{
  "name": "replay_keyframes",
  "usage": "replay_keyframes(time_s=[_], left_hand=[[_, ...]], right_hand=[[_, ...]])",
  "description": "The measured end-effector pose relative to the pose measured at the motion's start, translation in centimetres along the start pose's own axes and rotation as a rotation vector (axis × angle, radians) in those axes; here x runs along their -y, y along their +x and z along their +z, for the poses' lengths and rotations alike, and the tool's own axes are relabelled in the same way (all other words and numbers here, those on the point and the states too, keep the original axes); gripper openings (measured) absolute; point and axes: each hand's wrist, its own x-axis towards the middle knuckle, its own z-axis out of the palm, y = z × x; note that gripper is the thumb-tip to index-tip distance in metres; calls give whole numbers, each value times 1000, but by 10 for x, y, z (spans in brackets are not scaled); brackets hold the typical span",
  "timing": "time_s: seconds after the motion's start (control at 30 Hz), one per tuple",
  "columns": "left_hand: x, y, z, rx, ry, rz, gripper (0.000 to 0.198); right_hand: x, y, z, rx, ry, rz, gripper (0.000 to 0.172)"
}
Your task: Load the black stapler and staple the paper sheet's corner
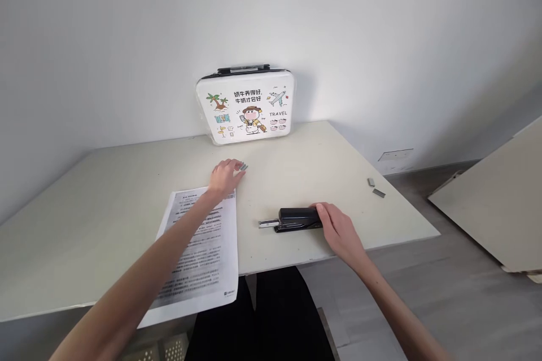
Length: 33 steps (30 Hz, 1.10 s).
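Observation:
A black stapler [298,218] lies on its side near the table's front edge, its metal staple tray sticking out to the left. My right hand [339,230] is wrapped round the stapler's right end. Farther back, my left hand [226,176] reaches over the top of a printed sheet of paper [203,259]. Its thumb and fingers close on a few small grey staple strips [243,167] on the tabletop. The paper hangs slightly over the front edge, and my left forearm covers part of it.
A white cartoon-printed case [248,104] with a black handle stands against the wall at the back of the pale table [127,203]. Two more staple pieces [378,193] lie near the right edge. A wall socket plate [396,155] and a pale panel [499,203] are on the right.

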Motion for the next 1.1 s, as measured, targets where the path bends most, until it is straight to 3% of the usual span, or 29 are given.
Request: replay_keyframes(time_s=[0.17,0.33,0.5,0.63,0.7,0.9,1.1], left_hand=[[-3,19,17,-14,50,-35,6],[-9,11,13,-35,8,-24,11],[-23,-22,-9,65,-150,44,22],[-41,-60,-29,181,-441,80,31],[-50,-78,-39,231,-559,72,34],[-67,-114,-55,352,-602,-45,36],[-76,-137,-49,207,-509,101,31]], right_hand=[[-2,2,0,-2,19,-6,52],[-3,2,0,-2,20,-10,51],[-4,1,0,3,13,-10,53],[-4,-1,1,5,11,-6,55],[-3,-2,0,4,6,-4,54],[0,-3,-1,10,6,-4,54],[-3,-2,1,-4,-16,-14,55]])
